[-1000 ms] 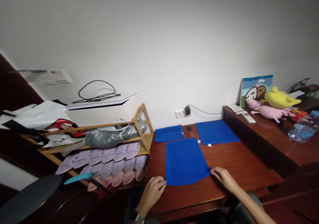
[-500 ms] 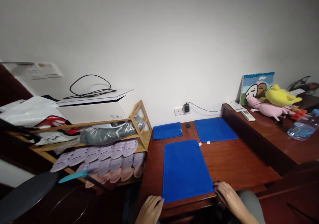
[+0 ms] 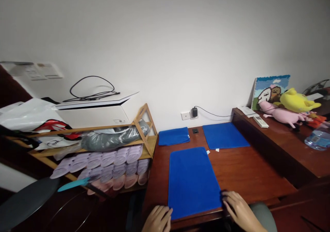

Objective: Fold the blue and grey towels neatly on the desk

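Observation:
A flat blue cloth [image 3: 194, 182] lies on the reddish-brown wooden table [image 3: 247, 177], its near edge close to the table's front edge. My left hand [image 3: 157, 219] is at its near left corner, fingers curled and closed on that corner. At the near right corner, the bent fingers of my right hand [image 3: 238, 208] are closed on the edge; the fingertips are partly hidden. Further back are a folded blue cloth [image 3: 174, 136] on the left and another flat blue cloth [image 3: 225, 135] on the right. Small white tags show at the cloths' edges.
A higher wooden surface [image 3: 291, 147] on the right bears a remote control [image 3: 261, 122], plush toys [image 3: 281, 116] and a water bottle [image 3: 318, 139]. On the left stands a rack [image 3: 152, 146] with slippers [image 3: 110, 159] and a white box [image 3: 95, 117]. A plugged charger [image 3: 195, 112] is on the wall.
The near blue cloth has shifted slightly toward me, its near edge closer to the table's front. Both hands have moved a little with it. The view has turned slightly.

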Motion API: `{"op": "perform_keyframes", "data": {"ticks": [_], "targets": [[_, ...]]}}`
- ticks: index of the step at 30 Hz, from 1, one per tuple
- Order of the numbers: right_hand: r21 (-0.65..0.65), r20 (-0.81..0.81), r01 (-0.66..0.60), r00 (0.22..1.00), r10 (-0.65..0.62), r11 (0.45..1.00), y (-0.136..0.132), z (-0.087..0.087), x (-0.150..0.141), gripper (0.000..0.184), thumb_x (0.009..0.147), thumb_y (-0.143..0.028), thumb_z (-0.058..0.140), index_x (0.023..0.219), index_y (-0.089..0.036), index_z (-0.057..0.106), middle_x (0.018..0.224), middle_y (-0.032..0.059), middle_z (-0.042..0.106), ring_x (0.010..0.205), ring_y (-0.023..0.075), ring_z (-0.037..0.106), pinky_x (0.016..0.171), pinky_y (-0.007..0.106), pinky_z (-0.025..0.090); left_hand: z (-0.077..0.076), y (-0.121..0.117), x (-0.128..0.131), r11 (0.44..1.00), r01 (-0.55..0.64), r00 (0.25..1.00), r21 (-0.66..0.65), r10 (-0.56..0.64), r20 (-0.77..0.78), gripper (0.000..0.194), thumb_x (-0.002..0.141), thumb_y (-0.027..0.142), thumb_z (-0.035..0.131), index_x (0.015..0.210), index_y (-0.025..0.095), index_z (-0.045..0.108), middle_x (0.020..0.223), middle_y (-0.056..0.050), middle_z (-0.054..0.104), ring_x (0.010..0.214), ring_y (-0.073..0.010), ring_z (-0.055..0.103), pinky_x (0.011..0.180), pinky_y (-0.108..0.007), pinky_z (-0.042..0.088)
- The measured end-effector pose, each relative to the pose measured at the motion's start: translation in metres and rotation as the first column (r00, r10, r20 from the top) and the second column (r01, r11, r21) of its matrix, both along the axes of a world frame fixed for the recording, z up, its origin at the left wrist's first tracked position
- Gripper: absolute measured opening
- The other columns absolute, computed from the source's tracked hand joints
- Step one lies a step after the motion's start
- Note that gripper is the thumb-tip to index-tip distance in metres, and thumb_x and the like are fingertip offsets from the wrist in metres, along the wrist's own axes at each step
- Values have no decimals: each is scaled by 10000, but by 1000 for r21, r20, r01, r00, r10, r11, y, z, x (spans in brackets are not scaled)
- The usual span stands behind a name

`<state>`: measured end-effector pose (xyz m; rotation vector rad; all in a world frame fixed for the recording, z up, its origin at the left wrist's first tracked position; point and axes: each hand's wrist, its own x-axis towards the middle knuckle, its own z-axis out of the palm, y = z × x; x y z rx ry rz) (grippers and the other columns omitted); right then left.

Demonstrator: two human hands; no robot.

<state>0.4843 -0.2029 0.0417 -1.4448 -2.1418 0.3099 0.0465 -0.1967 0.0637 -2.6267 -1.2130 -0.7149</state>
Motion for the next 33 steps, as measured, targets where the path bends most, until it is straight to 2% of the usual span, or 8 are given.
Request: {"op": "perform_keyframes", "data": {"ticks": [3, 7, 13, 18, 23, 27, 30, 33], "targets": [[36, -76, 42, 996, -39, 998, 39, 5, -13, 378, 1072, -362, 414, 1283, -283, 717, 1318, 75, 725, 1239, 240, 666, 1111, 431, 527, 13, 42, 49, 999, 16, 997, -40, -12, 81, 428, 1008, 153, 460, 1351, 306, 666, 1111, -59, 772, 1015, -222, 731, 924, -394, 608], [33, -81, 110, 991, -107, 993, 132, 11, -45, 518, 1060, -309, 306, 1487, -194, 577, 1494, 120, 609, 1399, 248, 551, 1194, 453, 451, 21, 134, 140, 992, -6, 994, -122, 20, 112, 436, 1050, 219, 391, 1422, 245, 618, 1345, -94, 713, 1243, -241, 664, 1081, -446, 546], [-167, 157, 184, 975, -158, 969, 241, -9, -82, 619, 1017, -239, 258, 1602, -76, 378, 1666, 151, 346, 1568, 257, 275, 1284, 468, 254, -15, 237, 224, 962, -130, 991, -239, 132, -9, 518, 1067, 236, 273, 1503, 133, 534, 1529, -137, 580, 1448, -246, 506, 1221, -477, 406], [-178, 219, 224, 958, -183, 958, 252, -36, -86, 645, 1056, -354, 199, 1627, -73, 305, 1698, 124, 258, 1593, 241, 193, 1303, 448, 172, -49, 257, 198, 948, -187, 982, -258, 177, -61, 567, 1089, 415, 258, 1589, 208, 427, 1605, -97, 487, 1510, -253, 417, 1249, -503, 350], [-162, 200, 247, 956, -213, 955, 248, -34, -86, 663, 1076, -440, 174, 1642, -114, 286, 1703, 100, 265, 1593, 220, 194, 1304, 430, 156, -60, 269, 94, 866, -429, 903, -256, 403, -150, 650, 1079, 496, 255, 1622, 150, 346, 1656, -139, 384, 1549, -292, 334, 1261, -534, 295], [-187, 212, 248, 955, -207, 951, 248, -30, -87, 660, 1075, -429, 169, 1644, -113, 276, 1711, 99, 241, 1596, 218, 182, 1304, 435, 142, -58, 277, 27, 836, -479, 877, -268, 444, -182, 637, 1082, 458, 234, 1649, 168, 268, 1664, -127, 374, 1543, -282, 349, 1252, -528, 301], [-186, 212, 247, 955, -207, 951, 248, -33, -87, 662, 1075, -442, 168, 1648, -125, 267, 1713, 96, 239, 1598, 220, 175, 1300, 448, 147, -51, 273, 31, 853, -466, 884, -233, 441, -155, 622, 1083, 413, 251, 1643, 145, 283, 1642, -143, 414, 1527, -280, 383, 1253, -512, 306], [-165, 221, 239, 954, -200, 957, 249, -38, -86, 659, 1074, -432, 170, 1647, -122, 270, 1711, 102, 252, 1597, 225, 178, 1296, 453, 160, -44, 256, 87, 891, -422, 907, -166, 415, -75, 592, 1087, 352, 236, 1622, 118, 335, 1641, -152, 416, 1539, -279, 359, 1263, -508, 300]]}}
